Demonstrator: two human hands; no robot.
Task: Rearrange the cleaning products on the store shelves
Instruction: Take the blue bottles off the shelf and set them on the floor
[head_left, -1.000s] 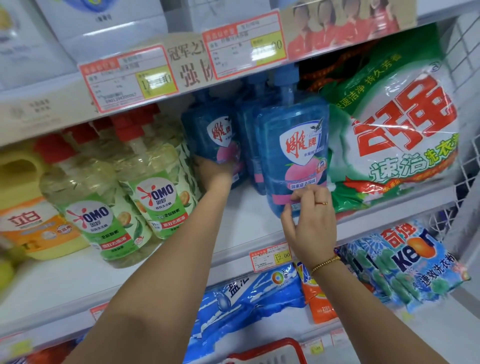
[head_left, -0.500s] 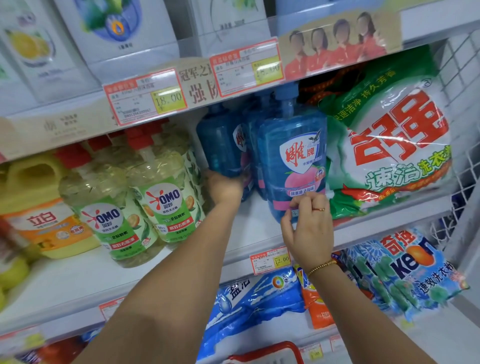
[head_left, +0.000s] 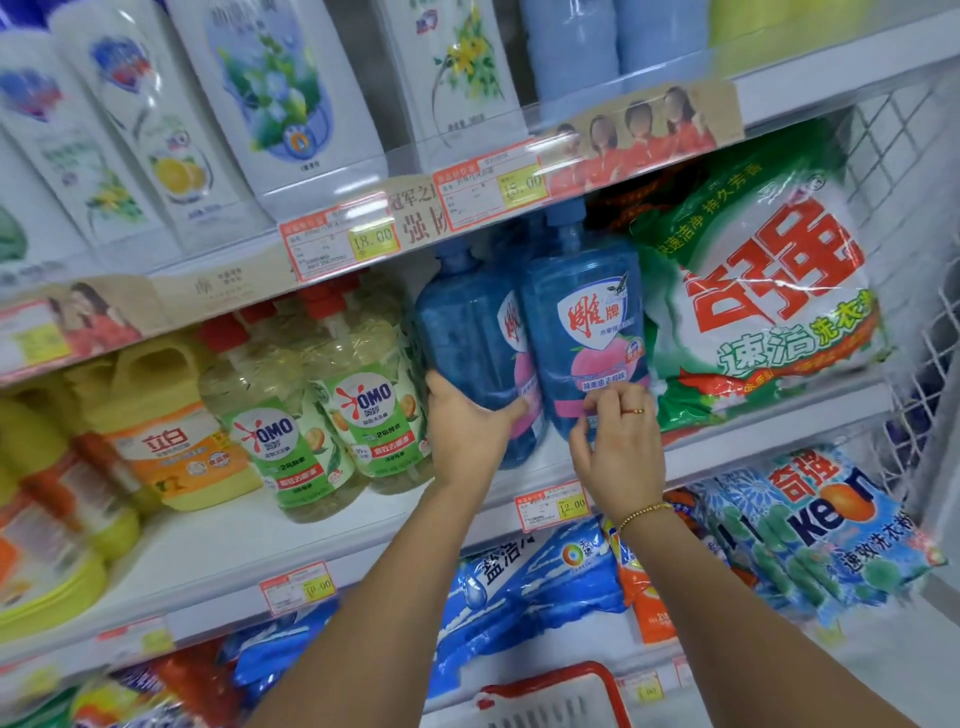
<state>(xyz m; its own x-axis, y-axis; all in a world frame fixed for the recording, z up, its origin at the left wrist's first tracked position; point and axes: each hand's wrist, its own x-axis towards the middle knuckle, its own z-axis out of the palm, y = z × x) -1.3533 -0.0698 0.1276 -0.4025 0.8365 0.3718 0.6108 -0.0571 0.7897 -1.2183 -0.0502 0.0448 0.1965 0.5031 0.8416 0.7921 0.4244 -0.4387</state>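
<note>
While both arms reach up to the middle shelf (head_left: 234, 540), I see through the head camera the left grip (head_left: 467, 431), a bare hand, wrapped round the lower body of the left blue detergent bottle (head_left: 467, 338), thumb across its front and fingers hidden behind it. The right grip (head_left: 618, 452), wearing a ring and a gold bracelet (head_left: 644, 512), holds the right blue detergent bottle (head_left: 582, 322) low on its front, fingertips curled onto the pink band of the label and thumb at the lower left edge. The two bottles stand touching side by side under the upper shelf's price tags, both leaning slightly; I cannot tell whether either base is off the shelf. Just left of them stand two clear OMO bottles (head_left: 379, 405) with red caps, then a yellow jug (head_left: 171, 431) with an orange label. Pressed against the right bottle lies a green-and-white washing powder bag (head_left: 769, 291), with wire mesh (head_left: 924, 364) closing the shelf end beyond it. White refill pouches (head_left: 280, 93) line the shelf above. Below the grips, a 12.00 price tag (head_left: 553, 504) sits on the shelf edge over blue powder bags (head_left: 530, 571) and a Keon bag (head_left: 831, 525). A red basket rim (head_left: 550, 691) shows at the bottom.
</note>
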